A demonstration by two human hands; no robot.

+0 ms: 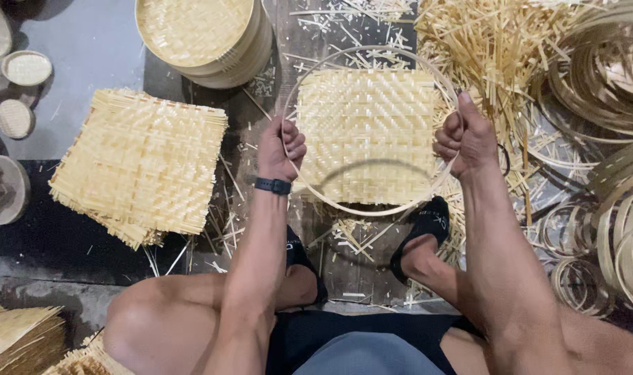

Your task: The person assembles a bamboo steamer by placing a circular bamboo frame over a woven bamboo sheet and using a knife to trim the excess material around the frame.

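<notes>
My left hand grips the left side of a thin round bamboo hoop, and my right hand grips its right side. The hoop is held level above a square woven bamboo mat lying on the floor between my feet. A black band sits on my left wrist. Both fists are closed around the hoop's rim.
A stack of square woven mats lies to the left. Stacked round woven trays stand at the top. Loose bamboo strips and coiled bamboo hoops fill the right side. Small round lids lie far left.
</notes>
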